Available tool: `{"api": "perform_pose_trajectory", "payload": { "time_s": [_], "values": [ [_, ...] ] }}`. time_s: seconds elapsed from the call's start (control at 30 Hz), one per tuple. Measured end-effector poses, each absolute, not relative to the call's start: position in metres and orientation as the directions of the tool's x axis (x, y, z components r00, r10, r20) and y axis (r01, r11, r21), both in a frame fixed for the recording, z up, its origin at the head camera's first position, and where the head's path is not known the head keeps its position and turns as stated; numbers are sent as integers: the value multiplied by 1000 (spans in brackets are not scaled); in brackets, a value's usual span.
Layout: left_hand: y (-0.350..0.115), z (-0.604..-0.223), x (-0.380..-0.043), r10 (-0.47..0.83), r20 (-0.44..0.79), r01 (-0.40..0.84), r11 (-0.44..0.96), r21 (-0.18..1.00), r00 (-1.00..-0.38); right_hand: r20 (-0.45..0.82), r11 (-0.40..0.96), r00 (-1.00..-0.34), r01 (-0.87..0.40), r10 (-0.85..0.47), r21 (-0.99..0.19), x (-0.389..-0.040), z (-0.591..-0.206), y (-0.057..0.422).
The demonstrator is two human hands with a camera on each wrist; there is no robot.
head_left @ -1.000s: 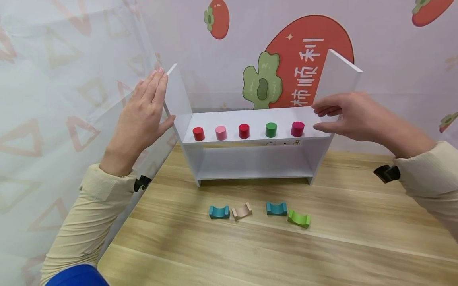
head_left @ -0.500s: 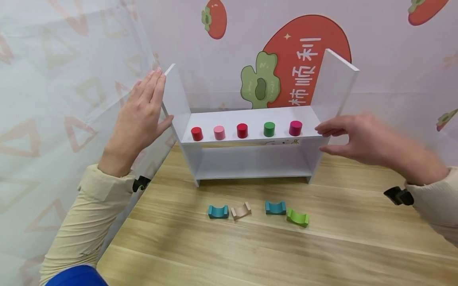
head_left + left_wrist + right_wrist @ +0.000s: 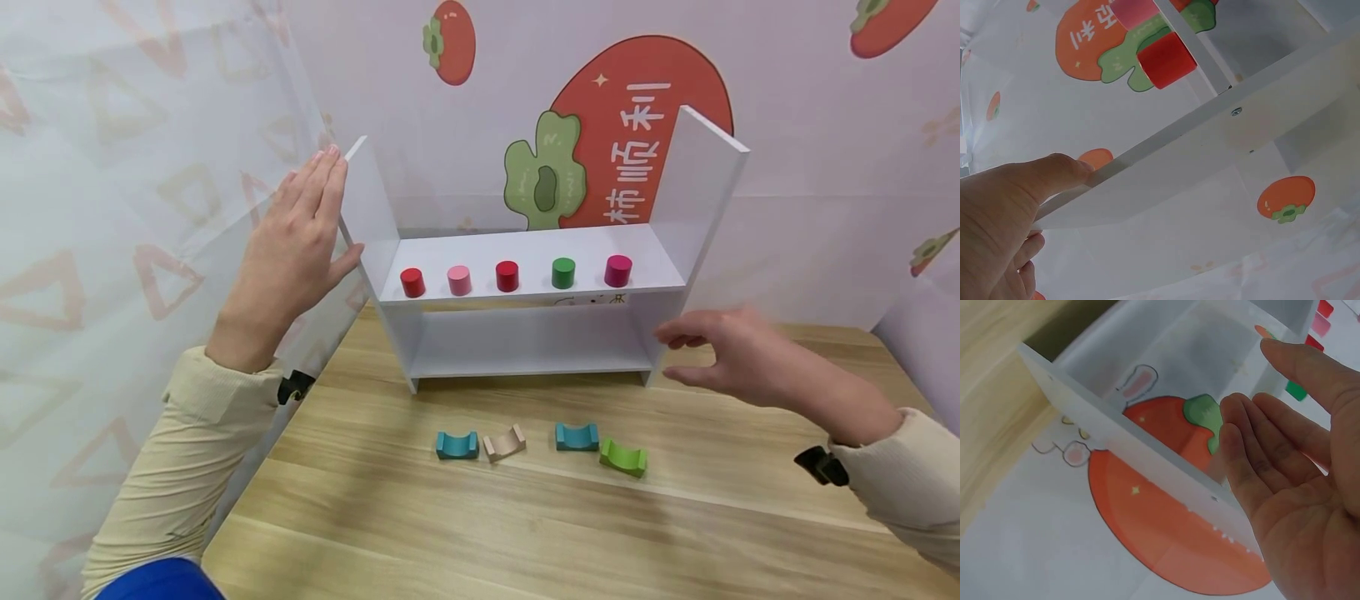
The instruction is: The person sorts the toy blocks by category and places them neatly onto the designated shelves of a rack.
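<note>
A white two-tier shelf (image 3: 525, 246) stands at the back of the wooden table. My left hand (image 3: 292, 229) lies along its left side panel (image 3: 371, 204), fingers straight on the outside and thumb at the front edge. The left wrist view shows the thumb (image 3: 1060, 175) on that edge. A row of small cylinders sits on the upper board: a red one (image 3: 412, 282), a pink one (image 3: 459, 281), another red one (image 3: 507, 276), a green one (image 3: 563, 273) and a magenta one (image 3: 618, 271). My right hand (image 3: 750, 358), holding nothing, hovers by the shelf's lower right side, thumb apart from the fingers.
On the table before the shelf lie two blue notched blocks (image 3: 457, 446), a beige one (image 3: 505, 443) and a lime green one (image 3: 623, 458). A printed cloth (image 3: 465, 167) hangs behind, and another (image 3: 150, 250) covers the left side.
My right hand has come down from beside the magenta cylinder on the upper board to the shelf's lower right side. The left hand, cylinders and blocks have stayed in place.
</note>
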State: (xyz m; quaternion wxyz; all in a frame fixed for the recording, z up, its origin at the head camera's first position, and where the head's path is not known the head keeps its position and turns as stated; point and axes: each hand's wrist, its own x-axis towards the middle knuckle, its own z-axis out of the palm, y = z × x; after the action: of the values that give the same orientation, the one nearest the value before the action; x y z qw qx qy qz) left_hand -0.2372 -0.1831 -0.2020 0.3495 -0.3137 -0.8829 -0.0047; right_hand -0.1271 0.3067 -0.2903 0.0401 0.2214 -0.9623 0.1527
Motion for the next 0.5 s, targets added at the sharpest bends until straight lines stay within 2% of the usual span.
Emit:
{"api": "perform_pose_trajectory", "payload": {
  "time_s": [0.5],
  "values": [
    [-183, -203, -238, 547, 618, 559, 805, -201, -565, 32, 803, -882, -441, -469, -401, -117, -352, 301]
  ]
}}
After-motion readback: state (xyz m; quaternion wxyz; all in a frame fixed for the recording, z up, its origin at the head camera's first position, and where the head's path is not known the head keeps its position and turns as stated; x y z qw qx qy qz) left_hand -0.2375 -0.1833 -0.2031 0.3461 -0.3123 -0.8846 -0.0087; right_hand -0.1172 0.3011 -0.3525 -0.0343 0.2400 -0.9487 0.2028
